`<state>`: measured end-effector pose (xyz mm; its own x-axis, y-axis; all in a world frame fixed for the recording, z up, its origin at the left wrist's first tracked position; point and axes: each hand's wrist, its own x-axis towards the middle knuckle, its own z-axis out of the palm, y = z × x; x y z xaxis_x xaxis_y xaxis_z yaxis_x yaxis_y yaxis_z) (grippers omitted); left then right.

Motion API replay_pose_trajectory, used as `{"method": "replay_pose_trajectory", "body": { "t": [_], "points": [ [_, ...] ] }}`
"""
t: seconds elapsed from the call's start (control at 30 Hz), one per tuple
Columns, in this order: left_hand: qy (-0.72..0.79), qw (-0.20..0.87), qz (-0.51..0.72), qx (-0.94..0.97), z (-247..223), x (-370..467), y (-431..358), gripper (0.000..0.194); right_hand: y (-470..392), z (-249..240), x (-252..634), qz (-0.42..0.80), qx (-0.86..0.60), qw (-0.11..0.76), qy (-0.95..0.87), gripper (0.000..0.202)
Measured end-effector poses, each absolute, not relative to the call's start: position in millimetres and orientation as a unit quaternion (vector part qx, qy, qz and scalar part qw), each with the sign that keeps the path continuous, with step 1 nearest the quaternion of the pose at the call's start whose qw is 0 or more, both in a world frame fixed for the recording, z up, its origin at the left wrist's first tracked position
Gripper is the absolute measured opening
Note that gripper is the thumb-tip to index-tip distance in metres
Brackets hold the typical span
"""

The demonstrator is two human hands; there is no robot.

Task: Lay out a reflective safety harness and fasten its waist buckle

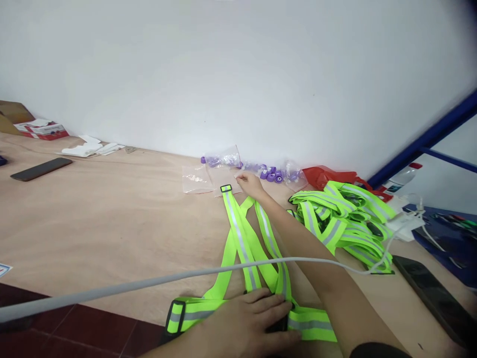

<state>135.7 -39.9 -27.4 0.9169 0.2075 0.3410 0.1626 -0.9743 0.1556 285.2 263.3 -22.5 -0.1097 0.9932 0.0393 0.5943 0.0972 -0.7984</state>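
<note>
A neon yellow-green reflective strap vest (238, 233) with grey stripes and black buckles lies on the table in front of me. My left hand (257, 318) rests flat on its near part, fingers stretched over the straps and a black piece. My right hand (250, 184) reaches past the far end, thumb and finger pinched together by a clear plastic bag (219, 176). Whether they grip the bag's edge or something small is not clear. Just left of those fingers is a black slide buckle (225, 188) at a strap's end.
Purple round pieces (271, 174) and more clear bags lie along the wall. A heap of similar green straps (343, 219) sits at right, by a red bag (328, 176). One white cable (186, 274) crosses in front. Dark phones (41, 169) lie at both sides.
</note>
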Motion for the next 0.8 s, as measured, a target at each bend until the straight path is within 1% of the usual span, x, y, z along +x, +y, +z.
{"method": "replay_pose_trajectory", "body": {
  "t": [0.07, 0.13, 0.2, 0.27, 0.37, 0.47, 0.6, 0.7, 0.8],
  "points": [
    [0.096, 0.127, 0.16, 0.974, -21, 133, -40, 0.045, 253, -17, 309, 0.265, -0.594, 0.311, -0.693, 0.018],
    [0.113, 0.189, 0.136, 0.966, -17, 131, -41, 0.059, 245, -15, 334, 0.229, -0.602, 0.292, -0.707, 0.019],
    [0.15, 0.227, 0.112, 0.956, -16, 133, -42, 0.072, 240, -17, 353, 0.214, -0.609, 0.261, -0.718, 0.025],
    [0.181, 0.244, 0.085, 0.949, -17, 136, -42, 0.078, 238, -21, 364, 0.213, -0.609, 0.227, -0.73, 0.033],
    [0.196, 0.251, 0.056, 0.946, -20, 141, -43, 0.081, 242, -23, 368, 0.232, -0.592, 0.182, -0.751, 0.032],
    [0.2, 0.247, 0.047, 0.947, -21, 144, -44, 0.082, 249, -20, 369, 0.259, -0.555, 0.155, -0.775, 0.028],
    [0.194, 0.246, 0.04, 0.949, -19, 143, -43, 0.083, 257, -19, 375, 0.274, -0.523, 0.154, -0.792, 0.026],
    [0.19, 0.248, 0.037, 0.949, -18, 142, -43, 0.083, 260, -24, 382, 0.272, -0.523, 0.165, -0.791, 0.022],
    [0.184, 0.24, 0.037, 0.952, -18, 141, -42, 0.083, 263, -29, 387, 0.271, -0.526, 0.178, -0.787, 0.022]
  ]
}}
